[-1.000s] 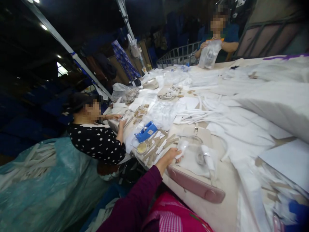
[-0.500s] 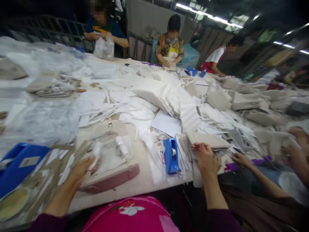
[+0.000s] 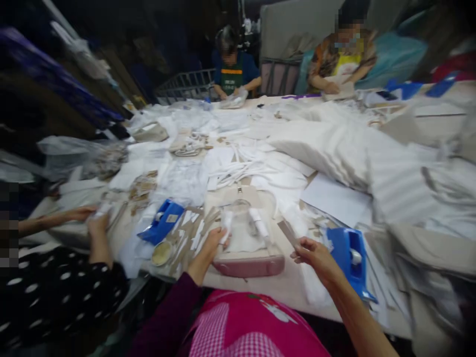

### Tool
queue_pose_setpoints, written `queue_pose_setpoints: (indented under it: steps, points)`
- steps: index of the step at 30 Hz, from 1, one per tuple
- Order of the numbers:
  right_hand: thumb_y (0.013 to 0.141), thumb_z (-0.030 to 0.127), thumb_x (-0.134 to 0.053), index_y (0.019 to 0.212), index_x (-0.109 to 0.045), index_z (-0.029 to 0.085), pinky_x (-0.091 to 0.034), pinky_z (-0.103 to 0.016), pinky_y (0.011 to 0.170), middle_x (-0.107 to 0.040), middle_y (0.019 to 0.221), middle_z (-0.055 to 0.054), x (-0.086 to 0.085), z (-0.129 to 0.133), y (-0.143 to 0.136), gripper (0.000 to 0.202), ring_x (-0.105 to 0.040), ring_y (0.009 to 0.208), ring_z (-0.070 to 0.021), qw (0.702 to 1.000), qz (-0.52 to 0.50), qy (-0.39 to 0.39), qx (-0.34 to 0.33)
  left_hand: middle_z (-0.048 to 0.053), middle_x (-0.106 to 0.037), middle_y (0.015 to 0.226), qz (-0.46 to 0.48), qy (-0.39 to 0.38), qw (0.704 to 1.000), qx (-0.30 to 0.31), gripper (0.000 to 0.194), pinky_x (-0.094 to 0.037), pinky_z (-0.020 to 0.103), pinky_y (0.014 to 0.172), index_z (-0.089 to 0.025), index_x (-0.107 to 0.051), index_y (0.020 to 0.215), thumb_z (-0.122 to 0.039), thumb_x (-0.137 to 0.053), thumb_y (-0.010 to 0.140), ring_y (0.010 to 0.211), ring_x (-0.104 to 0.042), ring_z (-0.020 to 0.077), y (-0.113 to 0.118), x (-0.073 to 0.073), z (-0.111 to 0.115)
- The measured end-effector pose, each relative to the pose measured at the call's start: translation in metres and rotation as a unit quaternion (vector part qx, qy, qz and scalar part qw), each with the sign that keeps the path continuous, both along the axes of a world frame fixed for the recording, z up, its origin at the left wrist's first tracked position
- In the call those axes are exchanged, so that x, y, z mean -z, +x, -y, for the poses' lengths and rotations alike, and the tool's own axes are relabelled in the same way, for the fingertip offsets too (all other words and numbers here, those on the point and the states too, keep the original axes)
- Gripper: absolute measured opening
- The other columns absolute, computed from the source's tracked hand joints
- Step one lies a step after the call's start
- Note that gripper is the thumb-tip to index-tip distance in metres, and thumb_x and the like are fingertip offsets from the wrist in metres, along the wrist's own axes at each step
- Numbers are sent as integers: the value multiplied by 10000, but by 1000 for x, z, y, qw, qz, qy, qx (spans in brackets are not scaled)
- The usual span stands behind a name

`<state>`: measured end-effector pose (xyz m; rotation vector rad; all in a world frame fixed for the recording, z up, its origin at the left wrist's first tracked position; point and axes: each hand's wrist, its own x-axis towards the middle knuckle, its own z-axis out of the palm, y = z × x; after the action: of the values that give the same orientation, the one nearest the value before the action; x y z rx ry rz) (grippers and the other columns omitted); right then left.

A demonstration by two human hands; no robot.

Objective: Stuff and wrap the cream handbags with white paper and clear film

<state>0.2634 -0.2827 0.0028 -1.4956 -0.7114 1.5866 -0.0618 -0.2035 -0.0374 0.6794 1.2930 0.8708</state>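
In front of me on the table lies a beige handbag (image 3: pixel 242 248) with a dusty-pink base and a small metal clasp on its raised flap. White wrapping (image 3: pixel 259 224) covers the right part of its handle, and a similar white wrap (image 3: pixel 226 220) is on the left. My left hand (image 3: pixel 208 249) is closed on that left wrap at the bag's side. Pinched in my right hand (image 3: pixel 314 255) is a flat grey-beige strip (image 3: pixel 287 232), held just right of the bag. Close by that hand stands a blue tape dispenser (image 3: pixel 349 263).
Left of the bag are loose strips (image 3: pixel 186 235), a round tub (image 3: pixel 161 253) and another blue dispenser (image 3: pixel 163 220). Behind lie white straps (image 3: pixel 245 166) and a long white stack (image 3: pixel 327 144). A co-worker's hands (image 3: pixel 97 220) work at left; two people sit opposite.
The view has swung to the left. My right hand has left the beige pieces right of the dispenser and come over near the bag, with the strip now visible in it. My left hand stays at the wrap.
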Motion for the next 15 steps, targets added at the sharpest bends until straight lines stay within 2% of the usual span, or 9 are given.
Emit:
queue_pose_setpoints:
  steps: [2, 4, 6, 8, 10, 15]
  points:
    - [682, 380, -646, 705, -530, 189, -395, -226, 445, -621, 566, -4, 1, -24, -41, 225, -544, 470, -127, 995, 43, 3, -93, 23, -546, 528, 14, 19, 1000, 19, 343, -276, 221, 388, -132, -603, 681, -442, -734, 615, 381, -423, 76, -3, 4, 0]
    - [705, 294, -585, 685, -513, 198, -314, -206, 420, -573, 487, 27, 1, -47, -76, 121, -475, 410, -105, 977, 136, 0, -165, 23, -547, 530, 20, 22, 999, 22, 359, -280, 219, 390, -127, -594, 685, -462, -714, 644, 385, -428, 74, -6, 8, 0]
    - [686, 183, -560, 651, -532, 197, -290, -209, 447, -517, 427, 42, 1, -67, -102, 47, -442, 406, -95, 944, 251, -9, -213, 30, -569, 559, 29, 14, 999, 18, 361, -272, 214, 384, -129, -579, 688, -463, -710, 651, 379, -426, 65, -9, 11, 0]
    - [654, 109, -556, 607, -554, 190, -287, -219, 477, -499, 417, 35, 2, -84, -119, 94, -441, 430, -95, 913, 331, -16, -236, 44, -607, 625, 44, 9, 999, 9, 354, -274, 211, 381, -144, -556, 715, -452, -718, 647, 379, -431, 59, -11, 13, -1]
    - [631, 68, -557, 554, -553, 181, -284, -224, 486, -485, 405, 29, 5, -98, -131, 137, -431, 434, -91, 910, 337, -41, -237, 43, -625, 670, 63, 3, 998, -12, 358, -290, 213, 384, -172, -522, 765, -445, -721, 646, 392, -452, 67, -12, 14, -2]
    - [641, 49, -547, 491, -505, 173, -255, -219, 399, -452, 335, 26, 19, -119, -158, 198, -344, 322, -78, 929, 230, -154, -245, 12, -611, 669, 88, -13, 995, -54, 430, -306, 219, 377, -217, -425, 850, -447, -724, 643, 391, -478, 86, -14, 17, -2]
